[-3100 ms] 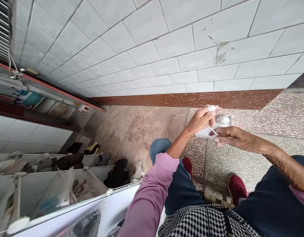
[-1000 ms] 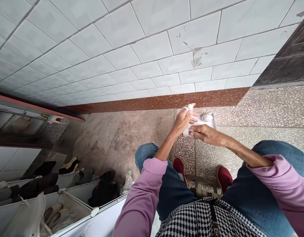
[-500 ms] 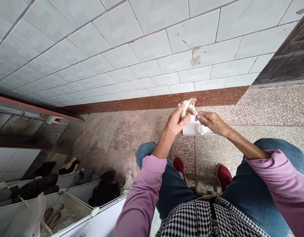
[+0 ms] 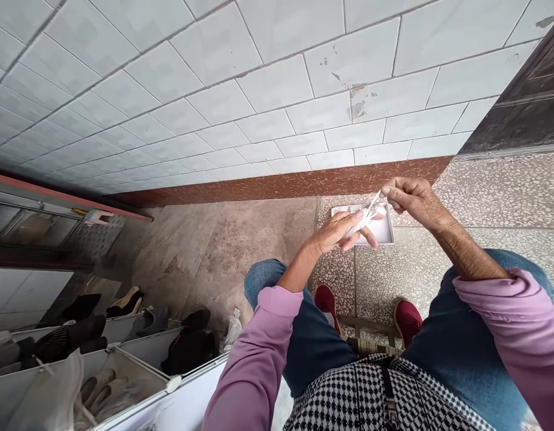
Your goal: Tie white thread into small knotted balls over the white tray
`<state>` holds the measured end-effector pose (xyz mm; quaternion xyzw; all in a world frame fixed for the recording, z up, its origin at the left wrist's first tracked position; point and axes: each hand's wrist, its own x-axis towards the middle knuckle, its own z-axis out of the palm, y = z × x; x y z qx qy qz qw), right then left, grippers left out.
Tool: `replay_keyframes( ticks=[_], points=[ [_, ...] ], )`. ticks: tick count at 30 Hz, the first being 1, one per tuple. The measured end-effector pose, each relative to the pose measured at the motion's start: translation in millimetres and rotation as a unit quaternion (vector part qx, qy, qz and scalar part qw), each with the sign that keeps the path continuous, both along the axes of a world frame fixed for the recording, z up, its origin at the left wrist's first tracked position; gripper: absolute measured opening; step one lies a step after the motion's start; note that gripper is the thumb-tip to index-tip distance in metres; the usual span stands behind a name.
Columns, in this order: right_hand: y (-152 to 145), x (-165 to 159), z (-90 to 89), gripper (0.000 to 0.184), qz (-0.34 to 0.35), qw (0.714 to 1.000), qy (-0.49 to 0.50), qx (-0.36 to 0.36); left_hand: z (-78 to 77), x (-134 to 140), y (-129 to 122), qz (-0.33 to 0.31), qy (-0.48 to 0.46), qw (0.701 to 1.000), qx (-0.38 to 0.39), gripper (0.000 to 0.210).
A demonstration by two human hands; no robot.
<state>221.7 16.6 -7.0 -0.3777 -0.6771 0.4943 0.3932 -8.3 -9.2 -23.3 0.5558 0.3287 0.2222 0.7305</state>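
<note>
White string point(image 4: 360, 224) is looped in several strands about the fingers of my left hand point(image 4: 337, 232), which is held above a shallow white tray point(image 4: 385, 239). A couple of its fingers point out to the right. Up and to the right, my right hand point(image 4: 411, 199) pinches the string between thumb and fingertips. A short stretch of string runs taut between both hands. The tray lies on the speckled floor, and my left hand and the string cover part of its inside.
A white tiled wall point(image 4: 299, 129) with a brown base strip stands ahead. At lower left is a shoe rack point(image 4: 144, 353) holding several shoes. My knees and red shoes point(image 4: 408, 320) are below, and a dark door point(image 4: 519, 114) stands at far right.
My right hand has moved up and right, drawing the string away. My left hand has turned and dropped over the tray. The ball of string seen in the tray earlier is not visible now.
</note>
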Motion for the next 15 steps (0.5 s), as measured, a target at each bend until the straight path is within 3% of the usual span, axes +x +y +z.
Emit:
replay_keyframes(
  ticks=[2, 5, 8, 12, 15],
  points=[
    [5, -3, -6.7, 0.05, -0.016, 0.999, -0.038, -0.002, 7.3, -2, 1, 0.009, -0.054, 0.998, -0.04, 0.075],
    [-4, -25, -25.4, 0.037, -0.016, 0.996, -0.086, -0.008, 16.4, -5, 11, 0.139, -0.112, 0.983, -0.038, 0.07],
    [-27, -53, -42.4, 0.03, 0.047, 0.991, -0.12, -0.018, 16.5, -6, 22, 0.251, -0.114, 0.961, -0.006, 0.067],
    [-51, -64, -40.2, 0.025, 0.232, 0.962, -0.141, -0.018, 0.6, -2, 24, 0.251, -0.001, 0.966, 0.063, 0.072],
    [-43, -48, -22.6, 0.037, 0.244, 0.968, -0.042, -0.033, -13.0, -2, 20, 0.21, 0.092, 0.967, 0.113, 0.07]
  ],
)
